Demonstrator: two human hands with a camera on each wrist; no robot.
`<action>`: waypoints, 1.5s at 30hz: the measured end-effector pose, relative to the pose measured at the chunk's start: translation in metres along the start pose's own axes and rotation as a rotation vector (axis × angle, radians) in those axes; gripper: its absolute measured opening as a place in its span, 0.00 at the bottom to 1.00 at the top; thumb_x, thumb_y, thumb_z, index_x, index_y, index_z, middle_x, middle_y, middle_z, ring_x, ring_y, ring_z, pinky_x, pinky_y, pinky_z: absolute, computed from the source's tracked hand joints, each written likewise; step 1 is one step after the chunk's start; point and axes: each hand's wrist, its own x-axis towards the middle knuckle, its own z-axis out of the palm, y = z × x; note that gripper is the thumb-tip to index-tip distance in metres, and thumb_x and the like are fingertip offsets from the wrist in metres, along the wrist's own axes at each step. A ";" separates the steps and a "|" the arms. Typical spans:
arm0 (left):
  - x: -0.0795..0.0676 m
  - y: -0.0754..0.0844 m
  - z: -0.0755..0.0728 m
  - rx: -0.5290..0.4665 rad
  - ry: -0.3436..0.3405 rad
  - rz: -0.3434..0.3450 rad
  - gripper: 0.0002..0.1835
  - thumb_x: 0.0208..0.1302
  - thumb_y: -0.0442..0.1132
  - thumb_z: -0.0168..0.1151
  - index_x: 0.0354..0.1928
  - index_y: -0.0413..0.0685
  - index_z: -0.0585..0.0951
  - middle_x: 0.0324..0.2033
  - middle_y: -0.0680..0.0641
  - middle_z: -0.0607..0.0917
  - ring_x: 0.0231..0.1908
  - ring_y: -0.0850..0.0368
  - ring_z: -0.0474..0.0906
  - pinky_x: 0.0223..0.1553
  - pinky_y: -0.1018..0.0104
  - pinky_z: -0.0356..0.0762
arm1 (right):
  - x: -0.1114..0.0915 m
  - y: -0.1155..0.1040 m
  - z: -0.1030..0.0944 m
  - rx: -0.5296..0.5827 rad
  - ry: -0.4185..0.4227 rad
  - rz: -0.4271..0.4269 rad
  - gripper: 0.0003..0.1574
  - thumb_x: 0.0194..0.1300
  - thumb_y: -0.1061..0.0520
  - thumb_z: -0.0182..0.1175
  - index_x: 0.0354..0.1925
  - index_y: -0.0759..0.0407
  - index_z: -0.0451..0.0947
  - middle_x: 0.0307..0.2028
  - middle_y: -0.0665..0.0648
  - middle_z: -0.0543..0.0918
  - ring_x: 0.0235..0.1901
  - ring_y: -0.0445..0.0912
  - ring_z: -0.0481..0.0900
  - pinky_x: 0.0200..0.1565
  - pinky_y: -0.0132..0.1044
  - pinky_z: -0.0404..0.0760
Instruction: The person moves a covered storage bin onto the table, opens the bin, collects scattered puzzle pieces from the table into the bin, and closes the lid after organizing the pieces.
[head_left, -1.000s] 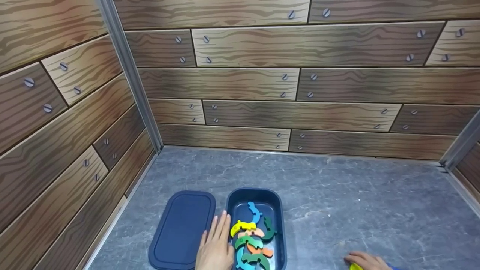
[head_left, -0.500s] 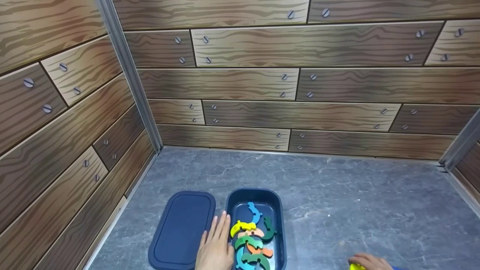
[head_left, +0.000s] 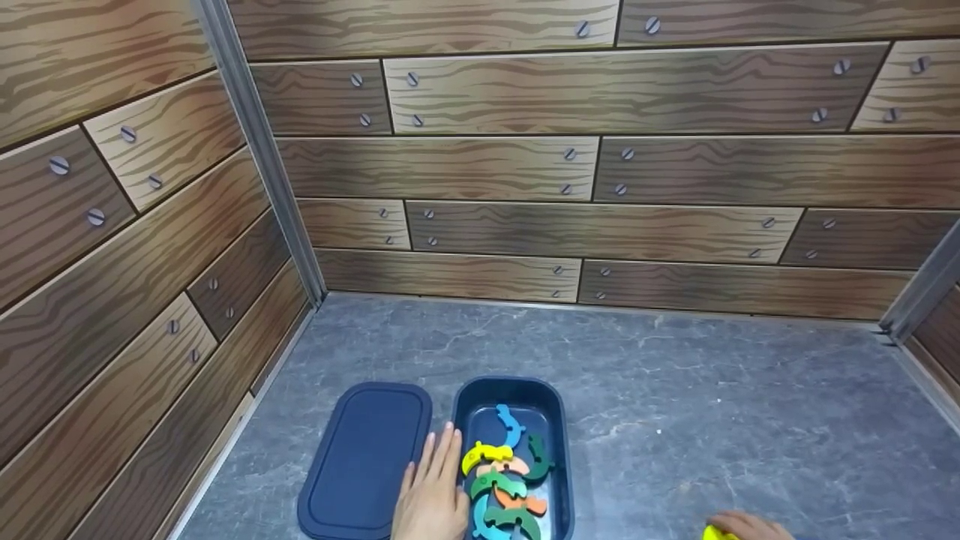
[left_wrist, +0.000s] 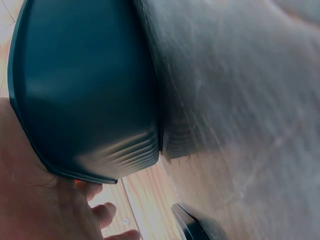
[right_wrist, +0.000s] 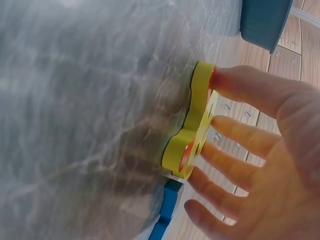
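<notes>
In the head view, my left hand [head_left: 431,487] lies with straight fingers along the left rim of a dark blue box [head_left: 568,465]. The left wrist view has this hand [left_wrist: 55,200] against the box's rim [left_wrist: 32,145]. Several wavy, notched puzzle pieces in yellow, green, blue and orange lie inside, partly overlapping. At the lower right, my right hand [head_left: 754,526] is over a yellow puzzle piece [head_left: 718,533]. Up close, the right hand [right_wrist: 270,165] has its thumb and extended fingertips on the upper face of the yellow piece [right_wrist: 200,100], which lies flat and shows red in its hollows.
A flat dark blue lid [head_left: 367,450] lies left of the box. A blue piece [right_wrist: 167,202] sits on the grey marbled tabletop [head_left: 675,390] beside the yellow one. Wood-patterned walls [head_left: 487,165] with metal corner posts [head_left: 262,150] enclose the table.
My right hand has slid slightly right and down in the head view, and the yellow piece has shifted with it. The left hand, box and lid have stayed in place.
</notes>
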 end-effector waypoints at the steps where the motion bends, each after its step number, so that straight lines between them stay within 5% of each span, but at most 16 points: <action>1: 0.000 0.000 0.000 0.000 -0.001 0.001 0.36 0.63 0.39 0.46 0.73 0.54 0.52 0.72 0.55 0.48 0.70 0.48 0.44 0.63 0.36 0.49 | 0.000 0.000 0.000 -0.003 0.001 0.012 0.35 0.60 0.31 0.54 0.46 0.58 0.80 0.42 0.52 0.81 0.41 0.52 0.78 0.38 0.51 0.75; 19: -0.001 0.001 0.000 0.003 0.005 -0.006 0.35 0.64 0.39 0.46 0.73 0.54 0.52 0.72 0.54 0.49 0.70 0.48 0.44 0.63 0.36 0.50 | 0.003 -0.003 -0.015 0.083 -0.197 0.113 0.39 0.56 0.28 0.54 0.51 0.56 0.77 0.45 0.53 0.77 0.43 0.56 0.76 0.39 0.59 0.73; 31: 0.000 0.001 -0.001 -0.002 0.002 -0.002 0.36 0.63 0.39 0.47 0.73 0.54 0.52 0.72 0.55 0.48 0.70 0.48 0.44 0.62 0.36 0.50 | 0.009 -0.027 -0.015 0.028 -0.030 0.280 0.26 0.45 0.28 0.63 0.38 0.40 0.77 0.40 0.45 0.78 0.34 0.45 0.72 0.32 0.49 0.73; 37: 0.000 0.001 -0.001 0.004 0.017 0.004 0.35 0.64 0.39 0.47 0.73 0.54 0.53 0.72 0.55 0.49 0.70 0.49 0.44 0.62 0.36 0.50 | 0.010 -0.040 -0.017 -0.022 0.017 0.278 0.27 0.44 0.25 0.61 0.39 0.35 0.78 0.43 0.44 0.77 0.35 0.46 0.71 0.31 0.46 0.72; 45: 0.000 0.000 0.000 0.000 0.007 0.002 0.35 0.64 0.39 0.47 0.73 0.53 0.52 0.72 0.54 0.49 0.70 0.48 0.45 0.63 0.36 0.50 | 0.014 -0.046 -0.024 -0.015 -0.005 0.220 0.35 0.44 0.27 0.63 0.47 0.43 0.79 0.45 0.46 0.75 0.37 0.47 0.69 0.31 0.47 0.71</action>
